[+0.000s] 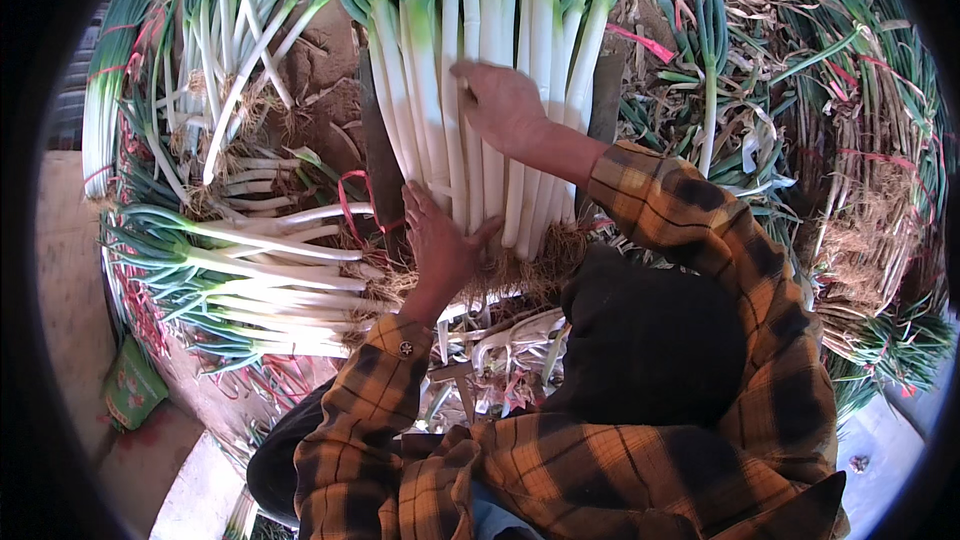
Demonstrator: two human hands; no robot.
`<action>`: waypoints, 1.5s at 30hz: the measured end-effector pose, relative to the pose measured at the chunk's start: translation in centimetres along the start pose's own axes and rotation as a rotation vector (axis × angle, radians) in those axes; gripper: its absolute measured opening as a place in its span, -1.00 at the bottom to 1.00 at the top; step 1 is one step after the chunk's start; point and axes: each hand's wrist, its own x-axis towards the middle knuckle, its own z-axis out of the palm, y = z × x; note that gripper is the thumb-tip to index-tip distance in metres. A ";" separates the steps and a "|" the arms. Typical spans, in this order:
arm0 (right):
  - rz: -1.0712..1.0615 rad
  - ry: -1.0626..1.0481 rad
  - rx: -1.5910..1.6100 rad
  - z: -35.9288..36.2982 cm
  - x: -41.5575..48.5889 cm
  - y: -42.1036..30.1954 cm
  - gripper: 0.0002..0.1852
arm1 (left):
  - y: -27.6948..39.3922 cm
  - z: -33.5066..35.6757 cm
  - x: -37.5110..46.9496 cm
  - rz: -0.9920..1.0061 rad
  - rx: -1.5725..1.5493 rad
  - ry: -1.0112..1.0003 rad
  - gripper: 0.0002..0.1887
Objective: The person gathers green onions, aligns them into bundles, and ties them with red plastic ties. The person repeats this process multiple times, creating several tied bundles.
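Observation:
Long green onions (491, 30) with white stalks lie side by side in front of me, leaves pointing away and roots towards me. My left hand (441, 244) rests with spread fingers on the lower stalks near the root ends, the thumb stretched to the right. Across the middle of the stalks lies my right hand (502, 101), its fingers curled at a white stalk; whether they grip it cannot be told. Brown roots (555, 247) hang out at the near end. A dark support (606, 101) shows at both sides beneath the onions.
Loose green onions (277, 285) lie in a pile at the left, with more at the upper left. A tied bundle (105, 120) stands at the far left. On the right are stacked onions with roots (870, 217) and dry leaf scraps (750, 75). A green bag (135, 386) lies lower left.

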 end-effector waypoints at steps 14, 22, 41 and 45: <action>-0.245 -0.367 0.012 3.4 -5.0 -2.1 -0.81 | -2.5 -1.0 0.8 0.098 -0.291 -0.094 0.11; -0.306 -0.949 0.513 2.7 -8.7 -3.6 -0.79 | -4.1 -5.1 3.8 -0.099 -0.599 -0.228 -0.22; 0.445 -0.298 0.569 -3.8 -1.7 5.2 -0.70 | 0.6 0.2 3.8 -0.113 -0.106 0.016 0.28; 0.367 -0.296 0.516 -2.5 -1.6 5.6 -0.67 | 1.0 0.4 4.7 -0.129 -0.076 0.015 0.32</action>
